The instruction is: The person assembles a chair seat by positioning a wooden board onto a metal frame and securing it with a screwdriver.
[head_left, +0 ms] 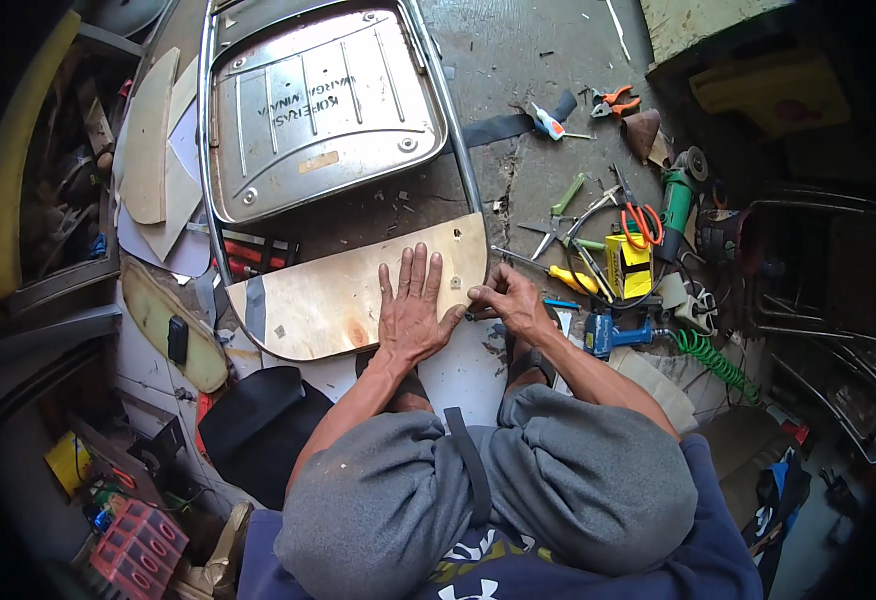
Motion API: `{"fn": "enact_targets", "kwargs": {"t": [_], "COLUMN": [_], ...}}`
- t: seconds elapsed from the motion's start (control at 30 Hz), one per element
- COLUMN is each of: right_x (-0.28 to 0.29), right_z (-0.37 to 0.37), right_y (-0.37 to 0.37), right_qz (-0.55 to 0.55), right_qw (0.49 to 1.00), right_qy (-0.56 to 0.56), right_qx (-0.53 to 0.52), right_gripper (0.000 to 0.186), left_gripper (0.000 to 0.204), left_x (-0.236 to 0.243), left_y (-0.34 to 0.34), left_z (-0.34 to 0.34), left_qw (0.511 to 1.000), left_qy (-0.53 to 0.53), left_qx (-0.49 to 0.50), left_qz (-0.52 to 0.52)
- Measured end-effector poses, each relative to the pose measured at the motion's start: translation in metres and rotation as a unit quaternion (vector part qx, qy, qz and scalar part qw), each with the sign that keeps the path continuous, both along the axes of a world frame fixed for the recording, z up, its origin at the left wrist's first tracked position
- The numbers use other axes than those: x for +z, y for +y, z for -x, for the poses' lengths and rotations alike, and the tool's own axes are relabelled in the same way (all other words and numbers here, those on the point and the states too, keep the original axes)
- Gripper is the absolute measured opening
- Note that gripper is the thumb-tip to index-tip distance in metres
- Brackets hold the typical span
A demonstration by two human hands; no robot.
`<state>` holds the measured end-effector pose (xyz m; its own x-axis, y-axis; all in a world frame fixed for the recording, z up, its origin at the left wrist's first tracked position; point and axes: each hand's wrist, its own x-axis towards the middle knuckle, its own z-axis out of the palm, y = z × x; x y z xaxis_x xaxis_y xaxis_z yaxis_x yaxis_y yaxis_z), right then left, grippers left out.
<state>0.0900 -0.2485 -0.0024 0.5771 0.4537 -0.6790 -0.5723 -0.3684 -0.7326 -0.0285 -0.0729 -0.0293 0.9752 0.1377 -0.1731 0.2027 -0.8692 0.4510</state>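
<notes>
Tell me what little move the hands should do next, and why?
Maybe press the left hand down gently to steady the wooden board, because that hand lies flat on it while the right hand is at the board's right edge.

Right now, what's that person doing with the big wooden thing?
The person's left hand lies flat on a curved wooden board at the near end of a metal chair frame. The right hand is at the board's right edge; I can't tell whether it holds anything.
</notes>
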Motion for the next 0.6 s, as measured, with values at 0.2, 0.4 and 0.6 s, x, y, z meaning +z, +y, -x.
{"fn": "enact_targets", "kwargs": {"t": [0.2, 0.4, 0.6], "right_x": [0.006, 0.041, 0.04], "right_z": [0.006, -0.004, 0.007], "right_y": [0.003, 0.021, 0.03], "right_qz": [0.03, 0.223, 0.178], "right_qw": [0.998, 0.915, 0.977], "right_qy": [-0.055, -0.287, -0.111], "right_qx": [0.001, 0.174, 0.025], "right_gripper": [0.034, 0.043, 0.032], "left_gripper": [0.092, 0.092, 0.094], "left_x": [-0.001, -0.003, 0.0], "left_y": [0.002, 0.001, 0.0], "left_z": [0.003, 0.003, 0.009], "left_qw": [1.0, 1.0, 1.0], "left_qy": [0.005, 0.006, 0.002], "left_qx": [-0.001, -0.001, -0.006], "left_qz": [0.003, -0.007, -0.004]}}
